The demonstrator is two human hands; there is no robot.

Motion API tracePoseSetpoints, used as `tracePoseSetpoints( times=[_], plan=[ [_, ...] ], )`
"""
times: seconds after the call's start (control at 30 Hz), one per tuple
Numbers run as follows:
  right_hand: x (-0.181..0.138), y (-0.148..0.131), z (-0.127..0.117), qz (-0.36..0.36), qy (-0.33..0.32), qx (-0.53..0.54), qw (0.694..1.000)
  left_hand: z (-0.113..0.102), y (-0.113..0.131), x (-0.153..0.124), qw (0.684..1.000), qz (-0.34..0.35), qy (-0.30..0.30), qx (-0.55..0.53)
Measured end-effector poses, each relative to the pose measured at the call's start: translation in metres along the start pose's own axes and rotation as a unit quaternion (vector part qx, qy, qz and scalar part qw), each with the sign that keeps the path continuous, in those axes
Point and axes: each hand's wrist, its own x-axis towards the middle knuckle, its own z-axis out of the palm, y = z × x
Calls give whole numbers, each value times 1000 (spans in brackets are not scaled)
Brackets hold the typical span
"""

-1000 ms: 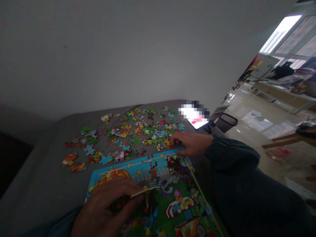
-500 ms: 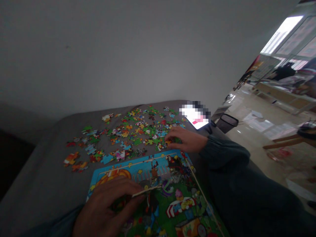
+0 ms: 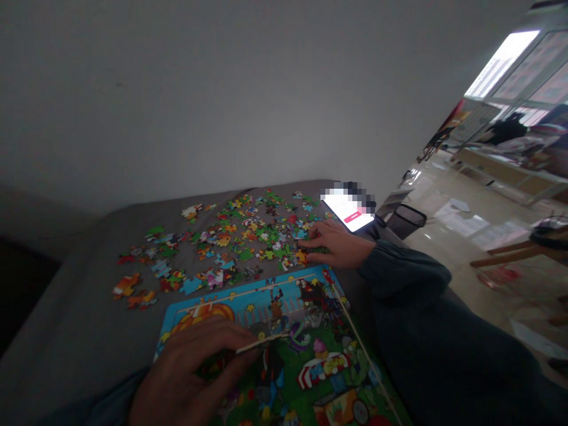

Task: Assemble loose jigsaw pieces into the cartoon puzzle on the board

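Observation:
My left hand [image 3: 195, 367] is over the lower left of the colourful puzzle board [image 3: 332, 331]. Its thumb and fingers pinch a thin puzzle piece [image 3: 261, 342], seen nearly edge-on above the board, so its face is hidden. Beyond the board's top edge, my right hand [image 3: 335, 245] reaches into the right side of a spread of loose puzzle pieces [image 3: 246, 254]. Thumb and index finger are apart there, with the fingertips down among the pieces and no piece visibly gripped.
A grey cloth [image 3: 80, 284] covers the table, which meets a plain wall [image 3: 222, 106]. A lit phone [image 3: 350, 216] lies at the back right, just past my right hand. Off to the right are a dark mesh bin [image 3: 410, 218] and a shiny floor [image 3: 457, 219].
My right hand has shifted slightly right and away from me among the loose pieces, its fingers moving over them. My left hand keeps its pinch on the puzzle piece in nearly the same place.

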Motion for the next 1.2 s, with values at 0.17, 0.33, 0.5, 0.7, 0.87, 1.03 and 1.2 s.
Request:
tracePoseSetpoints(
  times=[0.17, 0.33, 0.5, 0.7, 0.87, 1.03, 1.2],
  plan=[
    [5, -18, 4, -6, 32, 23, 999, -1, 2, 2, 1000, -7, -22, -8],
    [10, -41, 13, -11, 22, 1, 1000, 0, 2, 1, 1000, -10, -14, -2],
    [11, -46, 16, -20, 10, -21, 1000, 0, 1, 1, 1000, -7, -13, -5],
    [14, -57, 23, -39, 19, -34, 998, 0, 2, 3, 1000, -9, -23, -9],
    [14, -57, 19, -49, 30, -30, 998, 1, 2, 1, 1000, -10, -3, -6],
    [10, -40, 7, 14, 48, -10, 999, -1, 3, 0, 999, -23, -20, -18],
    [6, -19, 8, 62, 19, -13, 998, -2, 4, 0, 1000, -17, -18, -18]
  ],
)
